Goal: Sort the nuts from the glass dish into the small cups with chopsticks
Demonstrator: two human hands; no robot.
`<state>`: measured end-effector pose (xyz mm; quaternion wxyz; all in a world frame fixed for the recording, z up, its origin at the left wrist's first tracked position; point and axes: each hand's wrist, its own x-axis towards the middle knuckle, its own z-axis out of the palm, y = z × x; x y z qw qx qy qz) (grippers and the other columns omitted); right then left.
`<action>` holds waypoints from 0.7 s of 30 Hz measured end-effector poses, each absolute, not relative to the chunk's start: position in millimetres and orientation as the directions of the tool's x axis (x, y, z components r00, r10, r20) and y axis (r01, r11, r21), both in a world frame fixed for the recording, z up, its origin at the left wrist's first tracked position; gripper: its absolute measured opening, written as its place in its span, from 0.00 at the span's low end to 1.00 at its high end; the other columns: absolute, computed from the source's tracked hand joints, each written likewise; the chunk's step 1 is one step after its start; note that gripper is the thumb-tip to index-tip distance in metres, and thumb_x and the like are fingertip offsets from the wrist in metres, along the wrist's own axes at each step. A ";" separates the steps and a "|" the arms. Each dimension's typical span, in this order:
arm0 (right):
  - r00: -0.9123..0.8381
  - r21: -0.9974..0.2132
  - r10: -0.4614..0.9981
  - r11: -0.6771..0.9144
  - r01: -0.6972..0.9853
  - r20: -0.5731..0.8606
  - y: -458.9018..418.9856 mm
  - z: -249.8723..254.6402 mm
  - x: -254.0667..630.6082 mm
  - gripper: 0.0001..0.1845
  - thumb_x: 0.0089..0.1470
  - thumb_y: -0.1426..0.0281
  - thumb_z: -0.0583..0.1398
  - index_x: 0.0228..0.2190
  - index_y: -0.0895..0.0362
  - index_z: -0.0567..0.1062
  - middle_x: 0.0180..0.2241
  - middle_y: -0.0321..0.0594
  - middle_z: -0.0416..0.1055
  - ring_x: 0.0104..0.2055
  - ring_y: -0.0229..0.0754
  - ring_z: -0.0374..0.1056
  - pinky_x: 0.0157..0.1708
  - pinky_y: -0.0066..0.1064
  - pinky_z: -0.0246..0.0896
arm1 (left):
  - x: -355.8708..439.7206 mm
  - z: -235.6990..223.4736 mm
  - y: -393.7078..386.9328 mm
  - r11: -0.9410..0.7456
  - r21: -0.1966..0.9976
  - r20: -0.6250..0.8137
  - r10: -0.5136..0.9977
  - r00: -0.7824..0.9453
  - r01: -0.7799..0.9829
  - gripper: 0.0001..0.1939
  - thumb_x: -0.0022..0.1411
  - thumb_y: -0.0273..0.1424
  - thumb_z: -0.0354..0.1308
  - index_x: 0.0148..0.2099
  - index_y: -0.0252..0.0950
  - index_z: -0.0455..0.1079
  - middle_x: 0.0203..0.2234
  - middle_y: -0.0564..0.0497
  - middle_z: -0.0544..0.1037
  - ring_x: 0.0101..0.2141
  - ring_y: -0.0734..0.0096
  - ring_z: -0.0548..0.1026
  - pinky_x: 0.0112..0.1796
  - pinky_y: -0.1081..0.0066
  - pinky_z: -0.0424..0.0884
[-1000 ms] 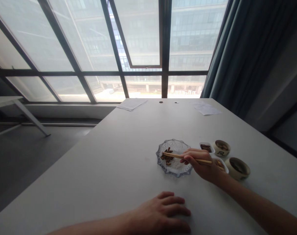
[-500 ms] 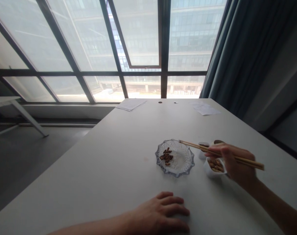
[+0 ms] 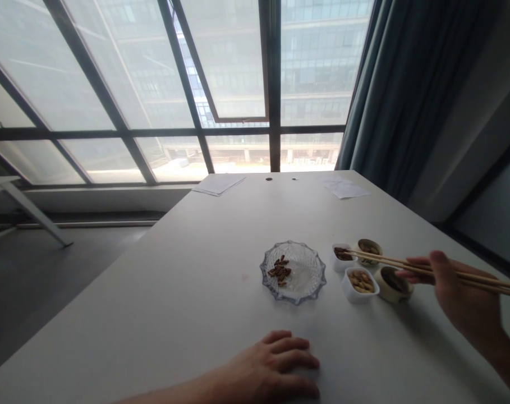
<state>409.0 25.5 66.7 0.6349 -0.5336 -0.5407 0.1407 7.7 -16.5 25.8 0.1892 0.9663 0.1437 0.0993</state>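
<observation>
My right hand (image 3: 460, 292) is closed around a pair of wooden chopsticks (image 3: 406, 265). Their tips reach over a small white cup of dark brown pieces (image 3: 343, 253); whether they pinch one I cannot tell. Beside it stand a white cup of tan nuts (image 3: 361, 281), a round container (image 3: 369, 247) behind and another round container (image 3: 393, 284) partly below the chopsticks. A scalloped clear glass dish (image 3: 303, 283) lies to the left, with several dark brown pieces (image 3: 280, 271) on its left side. My left hand (image 3: 275, 362) rests on the table with fingers spread, holding nothing.
The white table (image 3: 174, 297) stretches toward the windows (image 3: 233, 62). Paper sheets (image 3: 219, 184) lie at its far left and another paper (image 3: 346, 187) at its far right. A dark curtain (image 3: 389, 84) hangs at the right, and another table's leg (image 3: 36, 213) shows at the left.
My right hand has moved right, drawing the chopstick tips from above the glass dish to the cup of dark pieces. The view has shifted slightly; my left hand stays on the table.
</observation>
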 end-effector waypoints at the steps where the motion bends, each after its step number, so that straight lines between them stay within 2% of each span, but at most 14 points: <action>1: 0.386 -0.835 0.755 0.383 0.394 0.529 25.8 67.6 408.7 0.10 0.64 0.59 0.67 0.33 0.48 0.87 0.25 0.43 0.82 0.24 0.57 0.81 0.19 0.40 0.80 | 7.5 24.4 -16.3 -0.888 0.394 0.138 0.314 0.939 0.238 0.14 0.77 0.35 0.59 0.62 0.44 0.71 0.66 0.48 0.74 0.68 0.56 0.68 0.71 0.57 0.58; 5: 0.426 -0.844 0.741 0.364 0.393 0.518 27.9 76.2 407.3 0.14 0.63 0.55 0.68 0.32 0.51 0.87 0.24 0.44 0.82 0.23 0.56 0.81 0.20 0.38 0.79 | 7.4 22.4 -15.8 -0.887 0.391 0.118 0.313 0.942 0.246 0.14 0.76 0.35 0.59 0.61 0.44 0.70 0.66 0.49 0.73 0.69 0.56 0.67 0.71 0.58 0.56; 9: 0.353 -0.836 0.771 0.407 0.368 0.530 29.0 83.0 385.0 0.16 0.63 0.54 0.68 0.34 0.53 0.87 0.26 0.47 0.83 0.25 0.53 0.82 0.27 0.37 0.81 | 7.4 25.5 -16.8 -0.882 0.405 0.138 0.320 0.937 0.242 0.15 0.75 0.35 0.60 0.61 0.44 0.70 0.66 0.48 0.74 0.69 0.55 0.67 0.71 0.57 0.57; 11: 0.270 -0.837 0.804 0.447 0.315 0.530 32.3 81.3 365.3 0.17 0.66 0.55 0.66 0.34 0.54 0.87 0.27 0.46 0.83 0.26 0.52 0.82 0.27 0.36 0.81 | 7.1 25.5 -16.9 -0.882 0.409 0.141 0.316 0.938 0.235 0.16 0.75 0.35 0.61 0.62 0.44 0.70 0.66 0.47 0.74 0.69 0.55 0.67 0.71 0.57 0.57; 14: 0.017 -0.823 0.845 0.515 0.239 0.534 44.1 72.9 335.0 0.19 0.70 0.56 0.62 0.35 0.54 0.85 0.29 0.44 0.84 0.27 0.49 0.82 0.26 0.35 0.80 | 6.6 21.7 -16.2 -0.891 0.393 0.149 0.307 0.940 0.228 0.15 0.76 0.34 0.59 0.62 0.44 0.70 0.66 0.48 0.74 0.68 0.56 0.68 0.71 0.57 0.56; 17: -0.205 -0.765 0.808 0.589 0.259 0.553 60.8 64.6 311.3 0.19 0.72 0.58 0.59 0.34 0.53 0.84 0.31 0.42 0.83 0.30 0.45 0.81 0.30 0.34 0.77 | 6.4 17.0 -15.0 -0.901 0.371 0.144 0.295 0.945 0.225 0.14 0.78 0.32 0.56 0.62 0.44 0.70 0.66 0.49 0.74 0.69 0.58 0.67 0.71 0.59 0.55; 21: -0.325 -0.690 0.757 0.652 0.315 0.567 79.2 60.6 291.9 0.21 0.74 0.60 0.58 0.30 0.54 0.81 0.28 0.39 0.81 0.30 0.41 0.77 0.34 0.33 0.72 | 7.0 14.0 -14.9 -0.912 0.343 0.161 0.294 0.942 0.226 0.13 0.79 0.33 0.55 0.62 0.44 0.70 0.66 0.49 0.74 0.68 0.59 0.68 0.72 0.59 0.55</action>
